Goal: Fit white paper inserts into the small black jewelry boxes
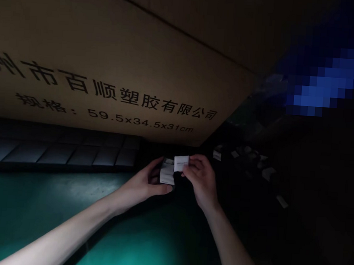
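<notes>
My left hand point(143, 182) grips a small dark item wrapped with a white paper band point(167, 173), its fingers curled around the near side. My right hand point(200, 179) pinches a small white printed card point(181, 163) between thumb and fingers. The card sits just above and to the right of the banded item, and the two appear to touch at a corner. The small print on both is too dim to read.
A large cardboard carton point(108, 71) printed with black Chinese text and "59.5x34.5x31cm" fills the top. A dark padded strip point(57, 152) runs below it. A green mat point(38, 207) lies lower left. Several small white-labelled items point(242, 155) lie on a dark surface at right. A pixelated blue patch point(326, 82) is at upper right.
</notes>
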`<state>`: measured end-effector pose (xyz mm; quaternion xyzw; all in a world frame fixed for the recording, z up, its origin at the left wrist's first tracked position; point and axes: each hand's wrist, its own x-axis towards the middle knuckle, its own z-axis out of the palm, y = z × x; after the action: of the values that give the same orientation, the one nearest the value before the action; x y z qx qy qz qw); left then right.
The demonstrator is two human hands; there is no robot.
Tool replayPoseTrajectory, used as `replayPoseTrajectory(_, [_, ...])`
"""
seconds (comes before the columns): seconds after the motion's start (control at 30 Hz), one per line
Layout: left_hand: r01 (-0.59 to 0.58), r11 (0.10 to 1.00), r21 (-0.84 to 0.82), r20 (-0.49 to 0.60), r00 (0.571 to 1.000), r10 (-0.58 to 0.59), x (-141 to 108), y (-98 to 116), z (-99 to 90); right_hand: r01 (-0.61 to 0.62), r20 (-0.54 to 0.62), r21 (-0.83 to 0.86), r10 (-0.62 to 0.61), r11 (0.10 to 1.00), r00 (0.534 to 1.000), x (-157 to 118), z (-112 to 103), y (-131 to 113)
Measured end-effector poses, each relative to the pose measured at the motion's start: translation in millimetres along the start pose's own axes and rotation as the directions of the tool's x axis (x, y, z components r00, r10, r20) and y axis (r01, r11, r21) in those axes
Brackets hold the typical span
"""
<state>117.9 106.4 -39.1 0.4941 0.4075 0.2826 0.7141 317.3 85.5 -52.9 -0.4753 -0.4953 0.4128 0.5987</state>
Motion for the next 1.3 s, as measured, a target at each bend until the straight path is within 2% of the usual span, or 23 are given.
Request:
replayPoseTrajectory(0.13, [-0.002, 1.0, -0.011, 0.0, 1.0, 0.002, 0, 0, 1.3, 0.169, -0.058, -0.223, -0.186, 0.96, 0.981, -2, -2, 4])
replayPoseTrajectory(0.23, [-0.015, 0.999, -0.036, -0.002, 1.0, 0.015, 0, -1, 2.4, 0.329, -0.001, -0.405, -0.36, 0.853, 0.933, -3, -2, 4])
replayPoseTrajectory(0.33, [-0.029, 0.999, -0.043, 0.009, 1.0, 0.03, 2, -3, 2.3, 0.434, 0.061, -0.494, -0.468, 0.753, 0.882, -4, -2, 4])
replayPoseTrajectory(0.57, [-0.049, 0.999, 0.005, 0.03, 0.998, 0.049, 1, -5, 2.9, 0.519, 0.213, -0.508, -0.484, 0.687, 0.849, -4, 4, 11])
replayPoseTrajectory(0.77, [-0.069, 0.997, 0.032, 0.038, 0.997, 0.068, -1, -5, 2.8, 0.534, 0.221, -0.586, -0.514, 0.609, 0.829, -5, 5, 18])
replayPoseTrajectory(0.87, [-0.082, 0.994, 0.07, 0.063, 0.995, 0.078, -2, -5, 1.4, 0.495, 0.154, -0.57, -0.507, 0.656, 0.848, -6, 7, 21])
replayPoseTrajectory(0.93, [-0.09, 0.992, 0.092, 0.077, 0.994, 0.083, -3, -4, 0.9, 0.436, 0.072, -0.54, -0.477, 0.72, 0.876, -5, 7, 22])
replayPoseTrajectory(1.0, [-0.099, 0.987, 0.126, 0.095, 0.992, 0.088, -4, -2, 0.7, 0.374, 0.039, -0.486, -0.408, 0.79, 0.912, -2, 7, 23])
replayPoseTrajectory(1.1, [-0.127, 0.973, 0.192, 0.122, 0.987, 0.105, -6, -1, 0.3, 0.267, 0.091, -0.389, -0.251, 0.882, 0.964, 2, 8, 25])
replayPoseTrajectory(1.17, [-0.14, 0.966, 0.215, 0.115, 0.986, 0.117, -6, -2, -0.3, 0.194, 0.103, -0.342, -0.168, 0.92, 0.98, 2, 10, 26])
replayPoseTrajectory(1.23, [-0.141, 0.965, 0.22, 0.096, 0.988, 0.123, -7, -4, -0.9, 0.172, 0.087, -0.318, -0.152, 0.932, 0.985, 1, 12, 26])
replayPoseTrajectory(1.3, [-0.148, 0.965, 0.218, 0.097, 0.987, 0.129, -8, -7, -0.6, 0.225, 0.103, -0.316, -0.202, 0.922, 0.974, -2, 12, 23])
